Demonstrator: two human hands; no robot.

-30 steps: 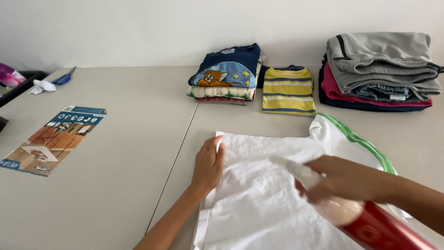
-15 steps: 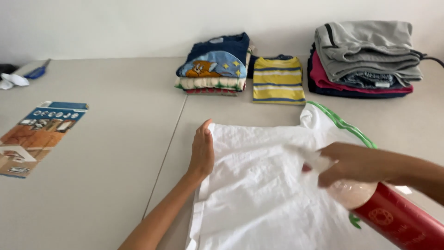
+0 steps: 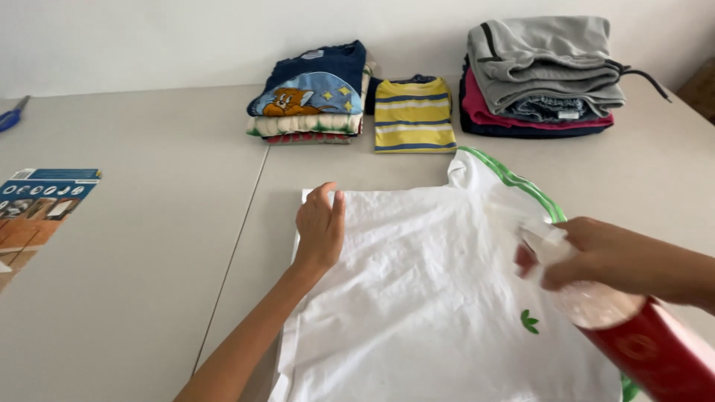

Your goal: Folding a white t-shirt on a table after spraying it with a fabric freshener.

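A white T-shirt [image 3: 439, 298] with green trim and a small green leaf mark lies spread flat on the beige table [image 3: 149, 283]. My left hand [image 3: 320, 227] rests palm down on the shirt's upper left corner, fingers together. My right hand [image 3: 596, 253] grips a red spray bottle [image 3: 640, 335] with a clear neck and white nozzle, held over the shirt's right side and pointing left across the fabric.
Three stacks of folded clothes line the back edge: one topped by a blue cartoon shirt [image 3: 313, 93], a yellow striped shirt [image 3: 413, 115], and a pile topped with grey garments [image 3: 547, 63]. A printed leaflet [image 3: 41, 201] lies at the left. A blue handle [image 3: 11, 115] sits far left.
The view has shifted left to right, so the leaflet sits nearer the left edge. My left hand stays on the shirt's corner; my right hand keeps the bottle over the right side.
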